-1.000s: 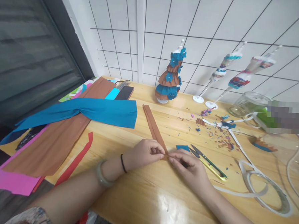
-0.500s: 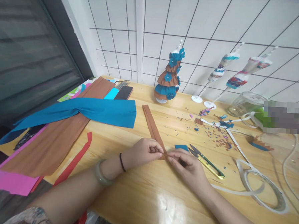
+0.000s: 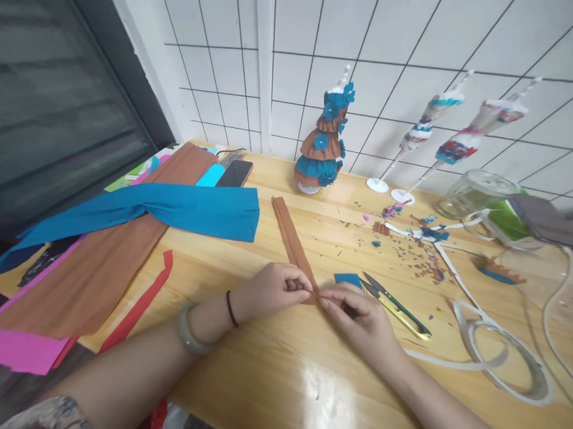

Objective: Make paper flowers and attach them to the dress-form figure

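Here — brown strip (image 3: 294, 242), near end pinched between hands (image 3: 280, 288) (image 3: 362, 314).

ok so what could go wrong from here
The left hand and right hand both pinch the brown strip near its closer end, so a hard pull might tear or crease it.

The snips lie with their blades apart close beside the right hand, so a sideways slip could nick it.
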The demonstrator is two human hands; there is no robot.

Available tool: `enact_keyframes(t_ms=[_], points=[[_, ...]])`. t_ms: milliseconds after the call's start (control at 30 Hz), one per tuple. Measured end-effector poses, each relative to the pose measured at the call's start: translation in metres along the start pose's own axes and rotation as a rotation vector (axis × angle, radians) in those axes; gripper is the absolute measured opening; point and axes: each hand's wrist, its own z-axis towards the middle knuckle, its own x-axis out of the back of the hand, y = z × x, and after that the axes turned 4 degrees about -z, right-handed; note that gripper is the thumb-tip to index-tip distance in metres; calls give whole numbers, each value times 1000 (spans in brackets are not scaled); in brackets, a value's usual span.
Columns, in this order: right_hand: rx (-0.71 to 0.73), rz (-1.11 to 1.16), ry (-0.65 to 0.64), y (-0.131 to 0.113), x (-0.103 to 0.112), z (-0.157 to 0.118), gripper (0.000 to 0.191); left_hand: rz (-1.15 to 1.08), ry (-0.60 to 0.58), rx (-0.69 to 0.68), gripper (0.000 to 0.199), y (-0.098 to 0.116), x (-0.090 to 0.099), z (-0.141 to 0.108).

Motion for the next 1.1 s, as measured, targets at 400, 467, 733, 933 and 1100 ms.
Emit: enact_keyframes(t_ms=[400,467,733,933,1100], points=[[-19,14,19,2,-2,0,12,-59,4,28,10,0,0,0],[-30,15,11,2,-2,0,13,-60,-3,25,9,0,0,0],[-42,18,-1,0,-1,0,13,-56,-6,13,10,-3,0,2],[-46,28,17,1,-3,0,12,-57,-14,35,11,-3,0,1],[-45,5,23,1,-4,0,10,-67,-21,28,12,-7,0,1]])
